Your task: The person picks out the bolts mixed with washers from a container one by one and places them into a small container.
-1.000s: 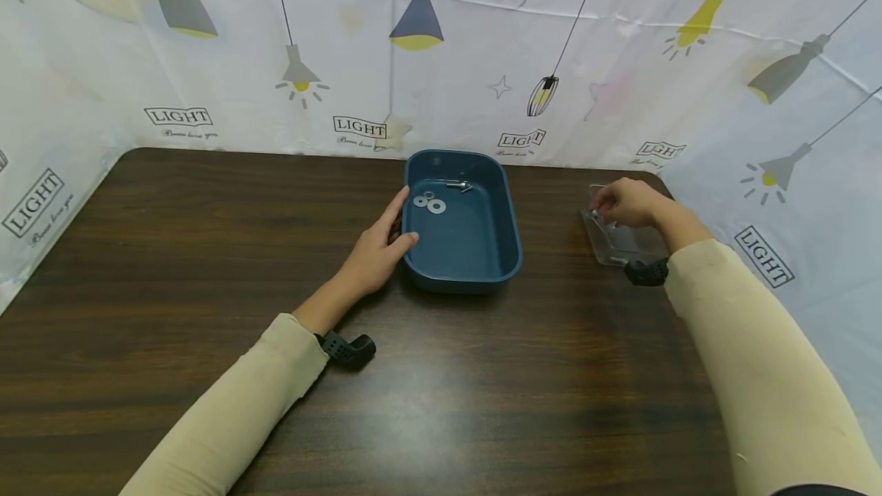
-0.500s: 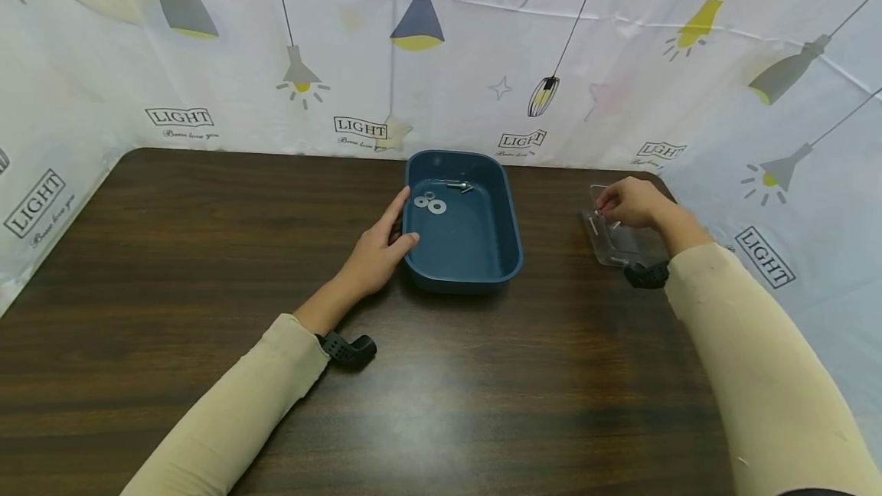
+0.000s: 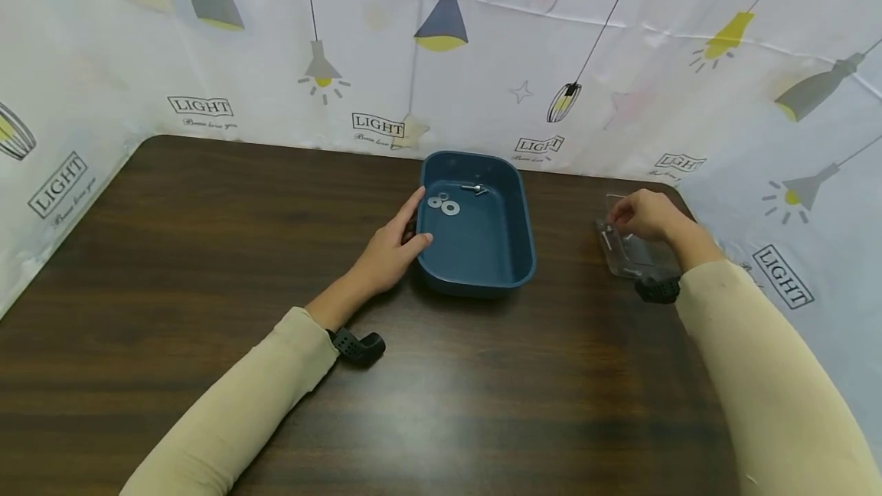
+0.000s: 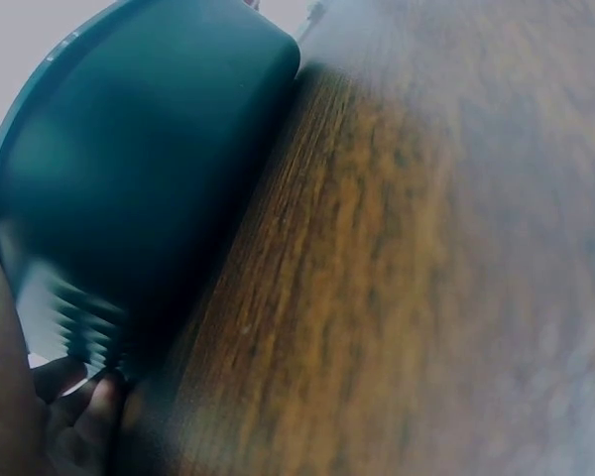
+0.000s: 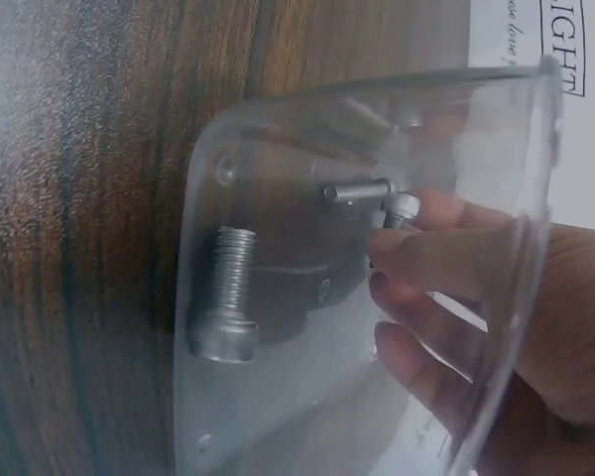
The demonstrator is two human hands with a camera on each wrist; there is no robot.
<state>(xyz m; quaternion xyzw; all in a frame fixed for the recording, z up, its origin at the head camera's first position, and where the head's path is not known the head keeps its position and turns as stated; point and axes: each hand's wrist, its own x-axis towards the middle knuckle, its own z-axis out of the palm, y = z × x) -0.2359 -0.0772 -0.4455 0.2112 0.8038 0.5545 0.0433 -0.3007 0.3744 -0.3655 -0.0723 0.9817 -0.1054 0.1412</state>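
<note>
My left hand (image 3: 379, 261) grips the left wall of a blue plastic bin (image 3: 478, 251), thumb over the rim. In the left wrist view, fingertips (image 4: 99, 397) curl against ribs low on the bin's outer side. Several metal washers (image 3: 451, 208) and a bolt (image 3: 472, 188) lie inside the bin. My right hand (image 3: 646, 217) reaches into a clear plastic box (image 3: 620, 260) at the right. There, thumb and fingers pinch a small socket-head screw (image 5: 404, 206). Beside it in the box lie a thin screw (image 5: 359, 191), its head hidden, and a large socket-head bolt (image 5: 230, 297).
Both containers stand on a dark wood table (image 3: 441, 389). A white curtain (image 3: 276, 106) printed with lamps hangs behind the table and along its sides. The bin is near the back edge, and the box sits near the back right corner.
The head view has tilted and shifted slightly. My right hand stays in the clear box, its fingers shifting a little around the small screw. My left hand keeps its hold on the bin.
</note>
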